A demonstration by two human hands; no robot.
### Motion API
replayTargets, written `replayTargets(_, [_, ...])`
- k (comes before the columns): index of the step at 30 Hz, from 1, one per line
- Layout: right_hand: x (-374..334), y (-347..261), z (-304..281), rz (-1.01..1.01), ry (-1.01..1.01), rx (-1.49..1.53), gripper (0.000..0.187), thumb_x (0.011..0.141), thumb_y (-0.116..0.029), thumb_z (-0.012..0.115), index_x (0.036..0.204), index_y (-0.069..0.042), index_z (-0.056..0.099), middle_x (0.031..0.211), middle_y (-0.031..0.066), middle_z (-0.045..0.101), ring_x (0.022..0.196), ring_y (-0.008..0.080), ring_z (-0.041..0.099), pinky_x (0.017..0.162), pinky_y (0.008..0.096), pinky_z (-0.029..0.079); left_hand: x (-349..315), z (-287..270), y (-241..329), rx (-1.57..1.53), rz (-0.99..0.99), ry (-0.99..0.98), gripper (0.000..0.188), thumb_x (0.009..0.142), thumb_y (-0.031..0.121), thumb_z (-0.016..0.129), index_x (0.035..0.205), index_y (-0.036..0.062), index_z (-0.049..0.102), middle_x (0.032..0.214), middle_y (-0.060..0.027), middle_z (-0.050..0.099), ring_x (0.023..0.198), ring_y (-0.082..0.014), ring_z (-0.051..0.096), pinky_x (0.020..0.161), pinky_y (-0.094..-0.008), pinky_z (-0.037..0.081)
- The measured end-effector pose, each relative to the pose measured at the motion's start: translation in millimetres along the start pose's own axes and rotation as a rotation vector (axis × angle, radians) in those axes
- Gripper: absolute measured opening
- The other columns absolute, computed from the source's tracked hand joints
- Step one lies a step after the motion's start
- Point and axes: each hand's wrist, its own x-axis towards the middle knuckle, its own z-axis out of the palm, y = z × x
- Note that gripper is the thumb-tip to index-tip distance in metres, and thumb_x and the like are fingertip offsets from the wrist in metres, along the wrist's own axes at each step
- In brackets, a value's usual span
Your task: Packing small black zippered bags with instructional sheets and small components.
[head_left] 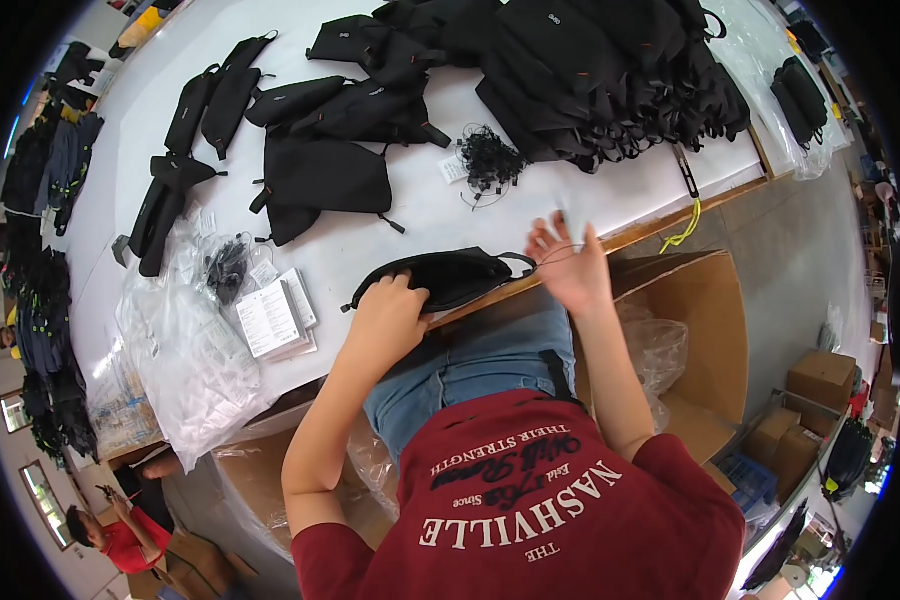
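Observation:
A black zip pouch [440,278] lies at the table's front edge, just before my body. My left hand [388,312] grips its near left side, fingers curled over the top. Off the pouch's right end stands a black strap loop [518,262]. Just right of it is my right hand [573,268], palm up and fingers apart, slightly smeared by motion. From the loop a thin dark cord [560,252] runs across the fingers of that hand. Farther back lies a tangled bunch of black cords [490,160].
Several black pouches [325,180] lie at the back left, and a large black pile [610,70] at the back right. White printed cards [270,318] and clear plastic bags [185,340] are on the left. A cardboard box [705,330] stands below the table's right edge. Another person [135,530] sits lower left.

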Motion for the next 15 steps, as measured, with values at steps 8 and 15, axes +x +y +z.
replayTargets(8, [10,11,5,0.189,-0.064,-0.228,0.031,0.093,-0.039,0.046,0.098,-0.011,0.058,0.089,0.0041,0.062,0.080,0.0164,0.055,0.062,0.0259,0.036,2,2,1,-0.019,-0.004,0.001,0.028,0.076,0.025,0.069,0.092,0.0016,0.067,0.100,-0.0156,0.061,0.093,-0.0317,0.058,0.083,-0.0397,0.047])
replayTargets(15, [-1,-9,3,-0.015,-0.258,-0.039,0.029,0.093,-0.036,0.047,0.099,-0.009,0.057,0.089,0.0042,0.054,0.085,0.0170,0.050,0.079,0.0289,0.038,8,-2,-1,-0.024,-0.033,-0.066,0.032,0.075,0.028,0.071,0.092,0.0022,0.066,0.100,-0.0148,0.061,0.094,-0.0311,0.058,0.083,-0.0396,0.047])
